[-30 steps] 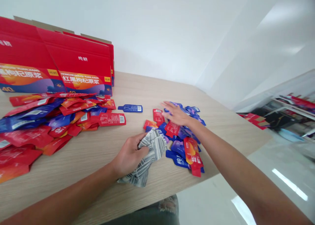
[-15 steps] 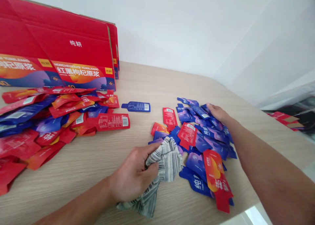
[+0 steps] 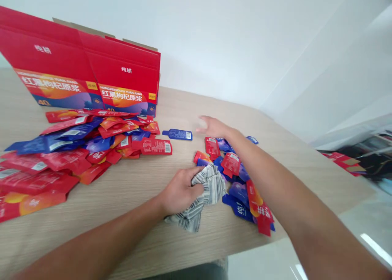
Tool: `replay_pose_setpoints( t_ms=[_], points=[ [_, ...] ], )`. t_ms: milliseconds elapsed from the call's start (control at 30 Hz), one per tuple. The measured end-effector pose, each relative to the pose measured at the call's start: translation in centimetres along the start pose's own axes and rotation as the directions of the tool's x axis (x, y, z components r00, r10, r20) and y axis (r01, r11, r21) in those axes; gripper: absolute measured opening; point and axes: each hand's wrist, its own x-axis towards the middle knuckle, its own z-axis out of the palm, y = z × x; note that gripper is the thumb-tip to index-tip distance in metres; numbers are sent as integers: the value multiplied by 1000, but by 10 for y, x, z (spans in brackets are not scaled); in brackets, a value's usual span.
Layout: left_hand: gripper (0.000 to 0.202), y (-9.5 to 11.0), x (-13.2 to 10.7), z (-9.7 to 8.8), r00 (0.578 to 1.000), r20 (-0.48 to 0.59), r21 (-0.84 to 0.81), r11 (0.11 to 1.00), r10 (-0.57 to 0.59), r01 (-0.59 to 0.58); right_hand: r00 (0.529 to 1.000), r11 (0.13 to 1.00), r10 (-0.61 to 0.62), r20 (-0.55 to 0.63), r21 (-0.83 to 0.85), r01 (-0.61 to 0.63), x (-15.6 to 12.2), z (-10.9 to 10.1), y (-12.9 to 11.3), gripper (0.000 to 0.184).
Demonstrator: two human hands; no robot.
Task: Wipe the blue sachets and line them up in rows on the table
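Head view, items as found. Striped cloth (image 3: 212,188), one: bunched in the left hand (image 3: 182,190), pinched between thumb and fingers, its loose end trailing toward the table (image 3: 137,235); the wadded grip probably keeps it compact. Smaller heap of pouches (image 3: 240,194), red and blue: just beyond the cloth, to its right. Larger heap of pouches (image 3: 94,143), mixed likewise: on the left, before red cartons (image 3: 125,61), which stand upright at the back, presumably to leave the front surface free. The gap between heaps seems to keep two lots apart. Blue pouch (image 3: 179,134), single: lies flat in that gap, touching neither heap.

Right hand (image 3: 216,127): fingers spread and blurred, pointing left, just beside the blue pouch; nothing visible in its grasp, contact with the table cannot be told. Right forearm: slants across above the smaller heap. Left forearm: reaches in low from the near left edge.
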Motion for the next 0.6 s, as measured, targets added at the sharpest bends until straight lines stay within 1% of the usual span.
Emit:
replay_pose_setpoints(
  t_ms=[33,67,133,200,300,433,533,567,600],
  points=[
    [21,-1,0,0,1000,-18,-78,997,-11,10,994,996,-94,49,5,94,9,5,-27,88],
    [21,-2,0,-1,999,-42,-151,988,-32,26,984,988,-151,99,-8,152,16,10,-51,87],
    [22,-1,1,-5,990,-104,-255,965,-92,63,972,982,-163,171,-63,176,21,22,-86,74],
    [23,1,2,-11,980,-147,-311,947,-136,84,977,983,-115,182,-121,139,20,30,-105,59],
    [20,8,6,-22,961,-226,-381,922,-160,64,989,981,-30,147,-184,57,12,34,-115,48],
    [16,16,9,-38,917,-353,-464,886,-185,0,993,978,64,104,-206,-42,4,29,-116,45],
    [13,18,12,-50,864,-471,-480,873,-177,-83,986,972,159,52,-181,-147,0,18,-115,45],
    [14,18,13,-54,842,-513,-485,865,-163,-128,982,969,190,15,-162,-185,-2,13,-117,47],
    [15,18,15,-57,817,-557,-494,850,-148,-182,975,969,216,-46,-116,-220,-6,8,-119,49]
  ],
)
